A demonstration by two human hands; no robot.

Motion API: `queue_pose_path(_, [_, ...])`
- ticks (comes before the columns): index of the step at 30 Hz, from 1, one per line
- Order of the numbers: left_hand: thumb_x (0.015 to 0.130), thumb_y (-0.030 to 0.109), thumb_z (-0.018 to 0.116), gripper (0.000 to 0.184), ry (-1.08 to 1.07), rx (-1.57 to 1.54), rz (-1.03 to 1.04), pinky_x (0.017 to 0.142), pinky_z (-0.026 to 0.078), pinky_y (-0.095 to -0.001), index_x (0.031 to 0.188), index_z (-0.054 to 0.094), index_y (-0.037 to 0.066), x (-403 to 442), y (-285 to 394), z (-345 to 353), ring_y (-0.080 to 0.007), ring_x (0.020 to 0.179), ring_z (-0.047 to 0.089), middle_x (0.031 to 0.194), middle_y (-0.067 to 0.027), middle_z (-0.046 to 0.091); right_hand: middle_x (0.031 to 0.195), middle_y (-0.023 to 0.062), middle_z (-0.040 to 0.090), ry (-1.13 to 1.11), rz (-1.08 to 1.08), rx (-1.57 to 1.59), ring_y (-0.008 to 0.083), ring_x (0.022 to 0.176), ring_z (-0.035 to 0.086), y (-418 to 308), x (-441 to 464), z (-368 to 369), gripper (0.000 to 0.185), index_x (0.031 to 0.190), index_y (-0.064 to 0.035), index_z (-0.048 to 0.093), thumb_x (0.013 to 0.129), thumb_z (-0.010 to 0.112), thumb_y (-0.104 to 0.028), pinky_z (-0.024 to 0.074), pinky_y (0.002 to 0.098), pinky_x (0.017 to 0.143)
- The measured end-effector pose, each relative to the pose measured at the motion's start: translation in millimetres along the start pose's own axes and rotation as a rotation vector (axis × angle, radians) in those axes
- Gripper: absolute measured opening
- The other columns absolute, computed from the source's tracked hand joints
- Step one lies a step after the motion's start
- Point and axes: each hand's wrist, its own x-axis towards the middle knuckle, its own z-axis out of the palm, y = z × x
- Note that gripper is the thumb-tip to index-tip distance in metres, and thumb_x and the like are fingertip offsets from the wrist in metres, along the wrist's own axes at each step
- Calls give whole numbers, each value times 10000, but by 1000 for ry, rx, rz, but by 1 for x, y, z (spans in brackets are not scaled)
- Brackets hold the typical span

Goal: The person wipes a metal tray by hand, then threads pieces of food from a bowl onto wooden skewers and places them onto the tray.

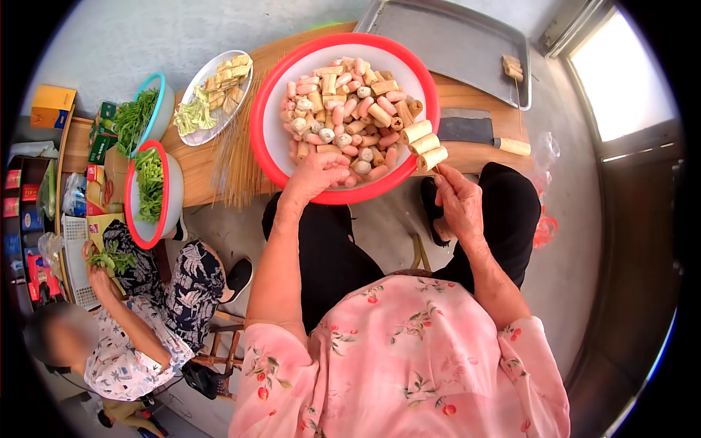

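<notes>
A large white bowl with a red rim [263, 95] holds a heap of small sausages, pale balls and tan rolled pieces [383, 86]. My left hand [319, 175] reaches over the bowl's near edge, its curled fingers at the sausages; what they hold, if anything, is hidden. At the bowl's right rim my right hand [458, 198] grips a thin skewer just below its food. Three tan rolls [425, 144] sit stacked on that skewer. Bare skewers [237, 157] lie in a loose bundle left of the bowl.
A cleaver [467, 128] lies right of the bowl, below a metal tray [445, 51] with one filled skewer [512, 68]. To the left are a white plate [201, 136] and two bowls of greens [174, 191]. A co-worker [135, 339] sits at lower left holding leaves.
</notes>
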Motion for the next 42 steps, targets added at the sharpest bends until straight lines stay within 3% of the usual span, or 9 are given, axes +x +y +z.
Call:
queue_pose_path(5, [809,102,637,177,281,-555,-10,627,471,-229,934,653,-23,14,-7,7,-113,709,590,780,-34,630,546,52,505,-36,-13,17,86,486,478,4,-1,5,229,1083,-14,619,866,567,-64,416,248,508])
queue_pose_path(7, [795,63,602,159,634,-203,174,650,509,-267,922,661,-11,26,-18,13,-175,725,629,796,-110,644,554,73,516,-44,-22,21,103,485,491,10,-3,7,223,1073,-15,621,860,571,-63,421,257,512])
queue_pose_path(18, [806,87,608,221,752,-216,167,654,471,-269,999,638,-17,53,-14,13,-122,733,585,835,-58,644,605,173,536,-44,-121,-163,253,523,568,16,-2,9,186,1000,-19,618,831,585,-87,456,343,552])
queue_pose_path(20, [826,125,600,253,842,199,246,735,478,-328,1056,623,24,62,-7,12,-205,808,598,898,-93,633,598,167,545,-80,-39,-133,262,534,584,11,-3,7,183,997,-22,619,830,585,-89,460,350,554])
queue_pose_path(25, [843,79,537,266,831,537,283,791,461,-383,1099,607,92,62,17,27,-303,904,574,964,-141,611,584,151,554,-104,-4,-90,259,526,587,12,-1,6,182,997,-23,621,832,583,-90,458,345,545])
queue_pose_path(27, [838,32,507,296,669,195,398,788,457,-403,1104,607,112,48,26,31,-301,898,578,957,-134,612,577,144,554,-94,-40,-90,253,519,585,15,-1,6,180,995,-21,622,834,581,-90,457,342,540])
queue_pose_path(29, [828,17,503,301,628,238,407,796,454,-404,1097,609,104,47,23,35,-299,909,575,957,-128,612,543,32,503,-125,-58,-81,77,498,461,14,-1,5,223,1075,-11,620,881,562,-106,389,252,485])
queue_pose_path(34, [757,-11,534,428,680,119,427,842,426,-404,1149,581,154,59,18,39,-277,887,585,919,-75,633,561,38,515,-115,-53,-58,76,504,468,20,0,7,222,1073,-5,621,880,570,-104,396,250,490])
queue_pose_path(42, [751,60,572,311,642,732,607,918,376,-412,1062,578,67,84,28,66,-285,1098,464,1133,-68,524,561,112,539,-89,-18,-26,205,487,536,16,-2,7,198,1024,-27,623,841,606,-99,440,319,520])
